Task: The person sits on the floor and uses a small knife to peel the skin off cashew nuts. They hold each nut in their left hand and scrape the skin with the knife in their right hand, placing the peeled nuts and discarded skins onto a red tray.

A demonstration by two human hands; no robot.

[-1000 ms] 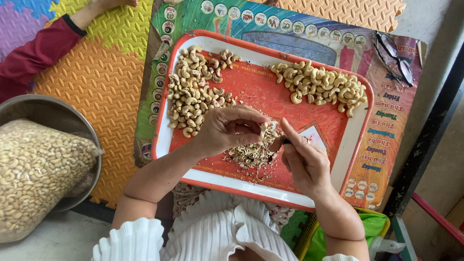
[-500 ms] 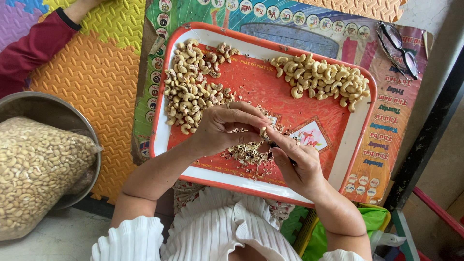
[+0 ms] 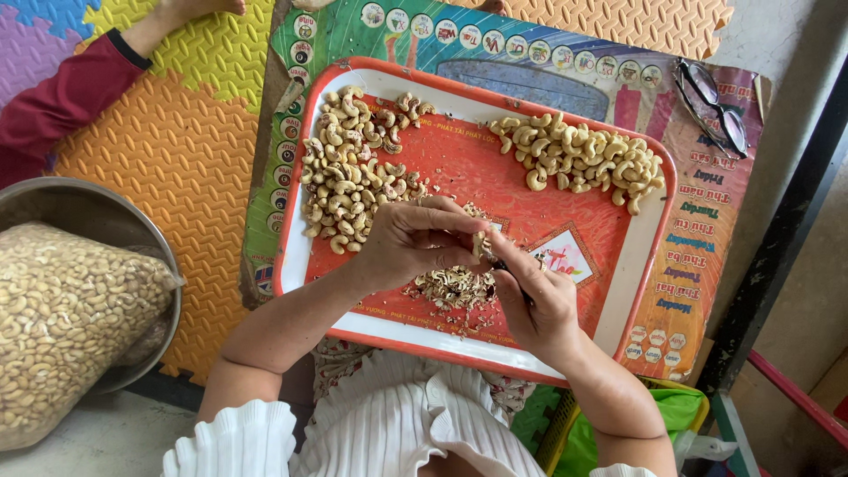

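Pinching one cashew (image 3: pixel 480 246) as before, both hands (image 3: pixel 415 243) (image 3: pixel 534 296) stay over the shell heap (image 3: pixel 455 287).

An orange-red rectangular plastic tray with a white rim (image 3: pixel 305 256) lies on a printed poster sheet. Over the tray's near middle, the left hand (image 3: pixel 415 240) pinches a pale cashew nut (image 3: pixel 480 245) at its fingertips, and the right hand (image 3: pixel 534 300) touches it with a small dark tool, mostly hidden. Directly beneath the hands lies a heap of brownish skin flakes (image 3: pixel 455 287). Speckled unpeeled cashews (image 3: pixel 349 181) fill the tray's far-left corner; cleaner pale cashews (image 3: pixel 579 159) sit at its far-right.
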